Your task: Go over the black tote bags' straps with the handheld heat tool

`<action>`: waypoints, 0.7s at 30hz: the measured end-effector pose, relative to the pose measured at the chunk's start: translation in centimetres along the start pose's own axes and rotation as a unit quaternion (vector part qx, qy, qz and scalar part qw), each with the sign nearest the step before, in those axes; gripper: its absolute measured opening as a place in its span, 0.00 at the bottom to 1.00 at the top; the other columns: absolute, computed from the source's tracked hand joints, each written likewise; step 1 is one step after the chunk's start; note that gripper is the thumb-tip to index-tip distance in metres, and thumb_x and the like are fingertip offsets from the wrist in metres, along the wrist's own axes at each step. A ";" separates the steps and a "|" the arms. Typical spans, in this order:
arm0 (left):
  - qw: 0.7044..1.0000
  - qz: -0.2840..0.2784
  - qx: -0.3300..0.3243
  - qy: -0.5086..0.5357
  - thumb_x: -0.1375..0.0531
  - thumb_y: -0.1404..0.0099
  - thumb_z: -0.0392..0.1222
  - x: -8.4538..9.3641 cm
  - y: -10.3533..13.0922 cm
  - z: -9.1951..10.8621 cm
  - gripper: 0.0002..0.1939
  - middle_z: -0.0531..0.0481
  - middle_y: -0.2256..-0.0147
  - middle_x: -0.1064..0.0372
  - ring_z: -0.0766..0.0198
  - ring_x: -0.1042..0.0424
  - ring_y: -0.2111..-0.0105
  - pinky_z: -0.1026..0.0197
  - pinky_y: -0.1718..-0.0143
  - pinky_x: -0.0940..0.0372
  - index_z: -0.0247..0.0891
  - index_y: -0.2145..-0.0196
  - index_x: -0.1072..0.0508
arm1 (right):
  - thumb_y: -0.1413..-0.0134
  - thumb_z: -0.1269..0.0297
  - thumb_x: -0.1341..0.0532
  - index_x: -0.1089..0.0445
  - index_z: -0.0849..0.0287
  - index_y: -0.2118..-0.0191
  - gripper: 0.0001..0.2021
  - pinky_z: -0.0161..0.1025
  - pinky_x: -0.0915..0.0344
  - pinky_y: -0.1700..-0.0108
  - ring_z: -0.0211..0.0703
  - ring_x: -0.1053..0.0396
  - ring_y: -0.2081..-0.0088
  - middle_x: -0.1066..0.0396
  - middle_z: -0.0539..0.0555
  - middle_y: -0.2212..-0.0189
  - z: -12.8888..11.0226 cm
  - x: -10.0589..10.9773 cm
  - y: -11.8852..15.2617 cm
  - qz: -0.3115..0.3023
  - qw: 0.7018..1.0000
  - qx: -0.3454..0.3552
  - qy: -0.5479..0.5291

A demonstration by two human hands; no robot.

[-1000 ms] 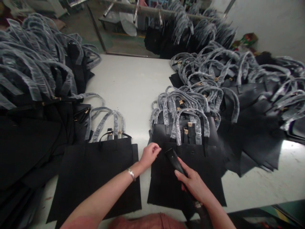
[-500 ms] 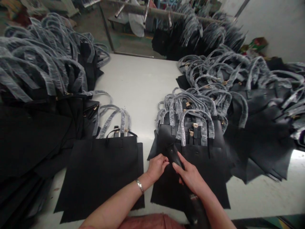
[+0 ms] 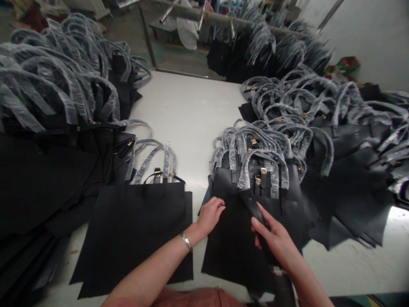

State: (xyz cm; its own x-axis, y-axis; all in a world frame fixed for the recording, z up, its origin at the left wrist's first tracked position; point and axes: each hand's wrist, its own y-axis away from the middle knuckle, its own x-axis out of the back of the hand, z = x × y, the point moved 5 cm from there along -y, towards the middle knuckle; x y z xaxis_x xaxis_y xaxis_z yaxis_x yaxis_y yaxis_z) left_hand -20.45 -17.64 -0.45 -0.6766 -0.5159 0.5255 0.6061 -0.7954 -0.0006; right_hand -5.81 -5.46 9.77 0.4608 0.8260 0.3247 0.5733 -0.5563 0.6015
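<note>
My right hand (image 3: 273, 234) is closed around a long black strap (image 3: 251, 204), its flat end pointing up and away. Lower down, the strap passes a metal fitting and runs toward my body. Beneath it lies a flat black bag piece (image 3: 226, 243) on the pile in front of me, with plastic-wrapped handles (image 3: 246, 170) and gold buckles (image 3: 263, 170) at its top. My left hand (image 3: 211, 214) rests over the left side of that piece, fingers curled and pressed together. Whatever those fingers may hold is too small to make out.
A second pile of black bag pieces (image 3: 137, 230) lies to the left on the white table (image 3: 191, 102). Big heaps of wrapped handles (image 3: 64, 81) and black pieces stand at the far left and right (image 3: 348, 170). More hang on a rail (image 3: 243, 25) behind.
My right hand has moved right with the strap, so the strap's end now lies farther from my left hand. The left hand has barely shifted, and its fingers stay curled.
</note>
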 end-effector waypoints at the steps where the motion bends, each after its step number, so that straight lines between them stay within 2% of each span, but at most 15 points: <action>1: 0.999 0.002 -0.034 -0.002 0.45 0.31 0.37 0.6 -1.1 0.2 0.07 0.49 0.61 0.31 0.62 0.30 0.62 0.62 0.60 0.35 0.40 0.58 0.28 | 0.46 0.47 0.40 0.51 0.55 0.31 0.40 0.35 0.37 0.79 0.37 0.34 0.82 0.32 0.45 0.75 0.6 -0.1 0.5 -0.018 1.000 -0.014 -0.006; 3: 0.993 -0.041 -0.109 -0.021 0.46 0.30 0.36 1.4 -3.4 0.6 0.11 0.49 0.58 0.32 0.63 0.30 0.59 0.63 0.59 0.36 0.43 0.53 0.29 | 0.46 0.48 0.40 0.50 0.55 0.32 0.39 0.35 0.37 0.79 0.37 0.34 0.82 0.33 0.45 0.76 1.7 -0.5 1.2 -0.043 0.999 -0.033 0.000; 5: 0.976 -0.119 -0.175 -0.044 0.44 0.31 0.37 1.7 -5.6 1.1 0.12 0.51 0.59 0.33 0.65 0.30 0.62 0.66 0.63 0.37 0.46 0.52 0.28 | 0.46 0.49 0.40 0.49 0.55 0.32 0.38 0.36 0.36 0.78 0.37 0.34 0.82 0.33 0.44 0.76 2.4 -1.2 1.3 -0.051 0.998 -0.038 0.018; 9: 0.935 -0.239 -0.253 -0.075 0.41 0.35 0.34 1.7 -8.5 2.0 0.06 0.55 0.67 0.35 0.69 0.35 0.73 0.67 0.72 0.43 0.44 0.65 0.26 | 0.44 0.50 0.41 0.48 0.54 0.32 0.36 0.36 0.34 0.77 0.38 0.32 0.81 0.32 0.45 0.76 3.1 -2.1 0.6 -0.057 0.997 -0.026 0.042; 12: 0.919 -0.279 -0.266 -0.075 0.43 0.34 0.33 1.2 -9.2 2.4 0.09 0.55 0.70 0.37 0.69 0.38 0.75 0.66 0.72 0.44 0.41 0.72 0.28 | 0.43 0.50 0.41 0.47 0.53 0.32 0.35 0.36 0.34 0.76 0.38 0.31 0.81 0.31 0.45 0.76 3.6 -2.2 0.0 -0.053 0.997 -0.018 0.046; 16: 0.950 -0.240 -0.199 -0.009 0.41 0.35 0.36 1.3 -9.7 1.8 0.08 0.55 0.71 0.37 0.69 0.36 0.74 0.67 0.69 0.40 0.39 0.73 0.31 | 0.42 0.50 0.41 0.47 0.54 0.32 0.35 0.36 0.34 0.75 0.38 0.31 0.80 0.32 0.45 0.77 3.6 -2.0 -0.4 -0.046 0.997 -0.015 0.053; 17: 0.965 -0.204 -0.163 0.014 0.43 0.34 0.37 1.6 -9.8 1.3 0.08 0.54 0.71 0.37 0.68 0.35 0.74 0.67 0.68 0.39 0.39 0.72 0.31 | 0.42 0.50 0.41 0.47 0.55 0.32 0.35 0.36 0.34 0.75 0.38 0.31 0.80 0.32 0.45 0.77 3.5 -1.9 -0.4 -0.043 0.997 -0.015 0.056; 19: 0.991 -0.094 -0.061 0.069 0.48 0.30 0.40 2.6 -9.5 -0.1 0.12 0.54 0.73 0.37 0.68 0.33 0.75 0.67 0.70 0.37 0.38 0.70 0.31 | 0.42 0.51 0.42 0.47 0.55 0.32 0.35 0.36 0.34 0.75 0.38 0.31 0.81 0.31 0.45 0.77 3.2 -1.8 -0.4 -0.040 0.997 -0.022 0.062; 21: 0.992 0.019 0.043 0.119 0.54 0.27 0.43 3.2 -7.8 -1.6 0.15 0.55 0.76 0.38 0.68 0.34 0.78 0.67 0.74 0.38 0.37 0.67 0.31 | 0.42 0.51 0.42 0.47 0.55 0.32 0.34 0.37 0.33 0.74 0.38 0.31 0.80 0.31 0.45 0.76 2.9 -1.7 -0.3 -0.046 0.996 -0.031 0.065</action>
State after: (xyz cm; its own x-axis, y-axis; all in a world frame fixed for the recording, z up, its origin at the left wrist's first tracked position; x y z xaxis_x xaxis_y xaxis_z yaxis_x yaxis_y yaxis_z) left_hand -28.06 -13.60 -0.13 -0.7254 -0.6140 0.3113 0.6602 -0.7485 0.0620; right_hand -4.78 -6.94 6.87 0.3140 0.8800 0.3563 0.5639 -0.4748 0.6758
